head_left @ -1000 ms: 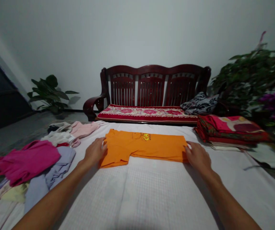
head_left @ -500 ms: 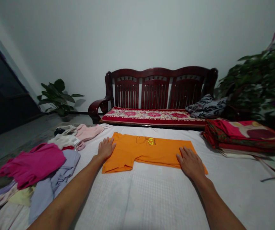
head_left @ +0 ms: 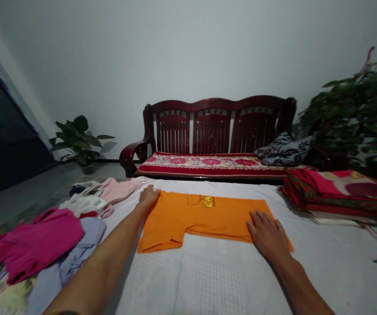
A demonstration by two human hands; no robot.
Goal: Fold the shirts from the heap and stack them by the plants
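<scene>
An orange T-shirt (head_left: 204, 216), folded lengthwise, lies on the white sheet with a cartoon outline and yellow letters along its far edge. Its short sleeve points toward me at the left. My left hand (head_left: 148, 197) is at the shirt's far left corner, with the fingers drawn together on the cloth; the fingertips are partly hidden. Over the hem end at the right, my right hand (head_left: 269, 234) rests flat, fingers stretched out on the fabric.
Loose clothes, including a magenta top (head_left: 39, 243) and a pink garment (head_left: 119, 190), lie heaped on the left. A folded stack of red cloths (head_left: 336, 192) sits at the right. Behind the white sheet (head_left: 208, 280) stands a wooden bench (head_left: 211, 124). Potted plants (head_left: 82, 140) flank it.
My left hand has shifted to the shirt's far corner, and its fingers have gone from spread to drawn together. My right hand stays flat on the hem end. The view has tilted slightly.
</scene>
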